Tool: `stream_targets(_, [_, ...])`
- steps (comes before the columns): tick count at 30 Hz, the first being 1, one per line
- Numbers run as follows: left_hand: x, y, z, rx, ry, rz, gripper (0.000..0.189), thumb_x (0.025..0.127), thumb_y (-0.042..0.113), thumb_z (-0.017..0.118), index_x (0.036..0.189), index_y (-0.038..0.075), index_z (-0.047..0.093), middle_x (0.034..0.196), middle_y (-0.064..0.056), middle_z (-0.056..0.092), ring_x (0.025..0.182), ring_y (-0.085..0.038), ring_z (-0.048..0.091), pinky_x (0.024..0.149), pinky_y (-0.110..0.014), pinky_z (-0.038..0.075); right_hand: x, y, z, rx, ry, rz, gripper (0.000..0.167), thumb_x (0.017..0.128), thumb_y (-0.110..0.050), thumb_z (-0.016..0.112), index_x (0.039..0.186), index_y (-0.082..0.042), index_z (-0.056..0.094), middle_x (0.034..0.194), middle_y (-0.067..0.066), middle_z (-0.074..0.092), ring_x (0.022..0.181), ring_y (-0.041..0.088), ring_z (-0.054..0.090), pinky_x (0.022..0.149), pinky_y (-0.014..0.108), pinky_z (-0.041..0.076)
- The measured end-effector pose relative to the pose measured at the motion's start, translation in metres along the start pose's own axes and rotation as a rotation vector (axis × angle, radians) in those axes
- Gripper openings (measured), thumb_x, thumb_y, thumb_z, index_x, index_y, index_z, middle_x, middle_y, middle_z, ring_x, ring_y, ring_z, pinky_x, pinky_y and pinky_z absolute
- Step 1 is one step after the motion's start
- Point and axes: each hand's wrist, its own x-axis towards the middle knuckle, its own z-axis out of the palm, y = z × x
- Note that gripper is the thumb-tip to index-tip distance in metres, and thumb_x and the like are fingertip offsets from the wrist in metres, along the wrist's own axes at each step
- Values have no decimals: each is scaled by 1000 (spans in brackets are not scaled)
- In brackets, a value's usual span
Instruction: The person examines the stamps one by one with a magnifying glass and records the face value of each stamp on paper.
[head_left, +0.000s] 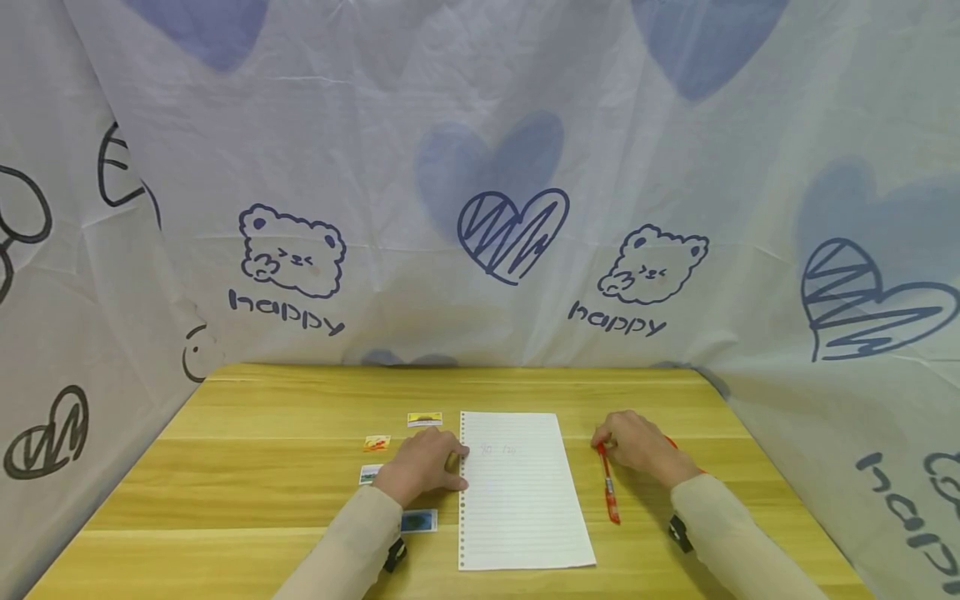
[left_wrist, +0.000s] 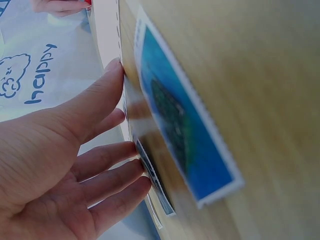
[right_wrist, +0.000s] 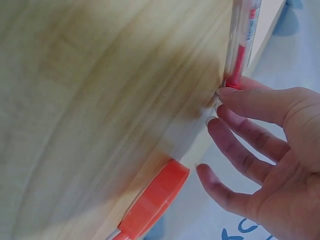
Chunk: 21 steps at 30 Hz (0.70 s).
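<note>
A lined sheet of loose-leaf paper [head_left: 525, 508], punched along its left side, lies on the table. My left hand [head_left: 423, 467] rests at that punched edge, thumb and fingers spread, as the left wrist view also shows. Under and beside it lie several postage stamps, including a blue one [left_wrist: 185, 120] near the wrist and a yellow one [head_left: 424, 419] farther back. Right of the paper, my right hand [head_left: 637, 442] pinches the far end of a red pen [head_left: 609, 492] between thumb and index finger. Its other fingers are loosely bent in the right wrist view.
A round orange-red rim [right_wrist: 155, 200] with a narrow handle lies beside the right hand, mostly hidden by it in the head view. A red stamp [head_left: 377, 443] lies left of the left hand. Printed cloth [head_left: 405, 250] hangs behind the wooden table [head_left: 247, 483].
</note>
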Motion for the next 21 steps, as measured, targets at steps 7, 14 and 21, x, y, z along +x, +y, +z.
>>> stream_targets(7, [1, -1, 1, 13, 4, 8, 51, 79, 35, 90, 123, 13, 76, 129, -9, 73, 85, -15, 52, 74, -35, 47, -2, 1, 0, -17, 20, -20, 25, 81, 6, 78, 95, -13, 85, 95, 2, 80, 93, 27, 73, 83, 44, 61])
stream_targets(14, [1, -1, 1, 1, 0, 2, 51, 79, 34, 90, 124, 13, 76, 129, -9, 73, 85, -15, 52, 74, -35, 46, -3, 3, 0, 2, 29, -44, 29, 80, 9, 77, 98, -12, 84, 97, 4, 80, 91, 26, 72, 81, 43, 61])
stream_targets(21, [0, 0, -1, -7, 1, 3, 52, 78, 33, 90, 123, 12, 76, 129, -9, 74, 86, -16, 53, 77, -37, 49, -2, 6, -8, 106, 25, 4, 26, 86, 5, 73, 108, -5, 81, 106, 11, 80, 96, 30, 73, 83, 45, 61])
